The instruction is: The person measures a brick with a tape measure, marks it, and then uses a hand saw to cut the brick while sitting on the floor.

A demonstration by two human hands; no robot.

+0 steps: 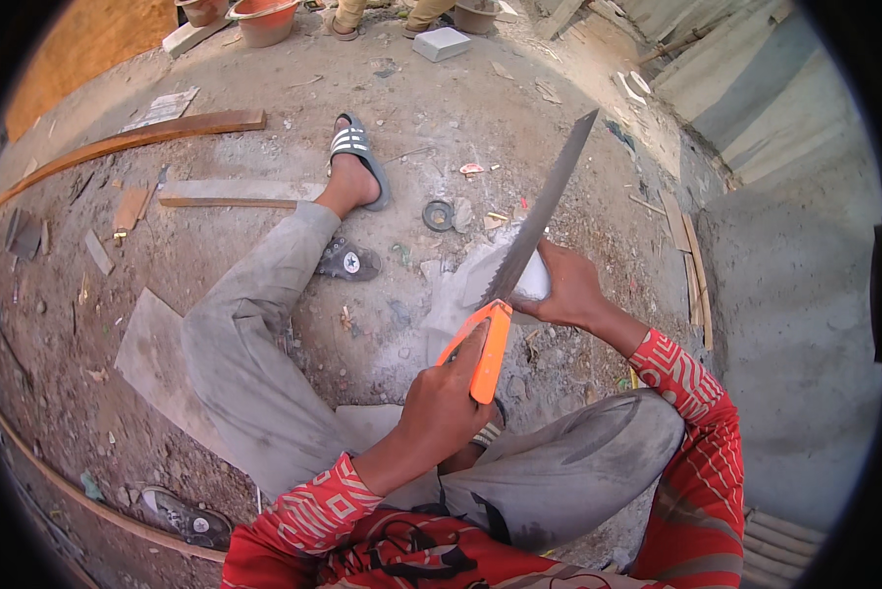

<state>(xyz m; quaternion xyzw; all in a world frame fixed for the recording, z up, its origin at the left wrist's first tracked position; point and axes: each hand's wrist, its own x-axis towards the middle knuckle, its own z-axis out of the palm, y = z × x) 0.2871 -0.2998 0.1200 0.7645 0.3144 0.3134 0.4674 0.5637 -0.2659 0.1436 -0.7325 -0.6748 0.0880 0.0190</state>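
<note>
My left hand [439,416] is closed round the orange handle of a hand saw [547,208]. The saw's long toothed blade points up and away to the right. Behind the blade, my right hand [568,287] grips a white block [533,279], its fingers partly hidden. The blade crosses in front of the block; whether its teeth touch it I cannot tell. Pale dust lies on the block and on the ground around it. Both hands are between my bent legs, low over the ground.
A grey wall [794,324] rises close on my right, with wooden strips [698,280] along its foot. Planks [136,139] lie at the left. Farther off are another white block [442,43], a reddish bucket [264,22] and another person's feet [343,27]. Loose shoes [348,260] lie near my legs.
</note>
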